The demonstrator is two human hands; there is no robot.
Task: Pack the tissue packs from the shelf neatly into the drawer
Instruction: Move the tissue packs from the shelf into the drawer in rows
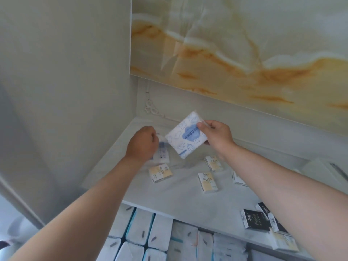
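The plain pale wall [62, 72] fills the left side. The left hand [143, 144] reaches over the white shelf [178, 194], its back to the camera and its fingers curled round the top of a blurred white pack [162, 153], which it grips just above the shelf surface. Directly below that pack lies a yellow Face pack [160, 173], flat on the shelf.

Right of the left hand, the right hand [216, 134] holds a square blue-printed tissue pack [186, 136] tilted in the air above the shelf, pinching its right corner between thumb and fingers.

Beneath the right wrist lie two more yellow Face packs [213, 162] [207, 182], apart from each other, and a further pack is half hidden by the forearm. At the shelf's front right, black Face packs [253, 219] lie clustered, with another yellow one [284, 240] at the edge.

Below the shelf's front edge, rows of white tissue packs [150, 232] stand on edge, tightly side by side, in the drawer [267, 254]. A marble-patterned panel [244, 53] rises behind.
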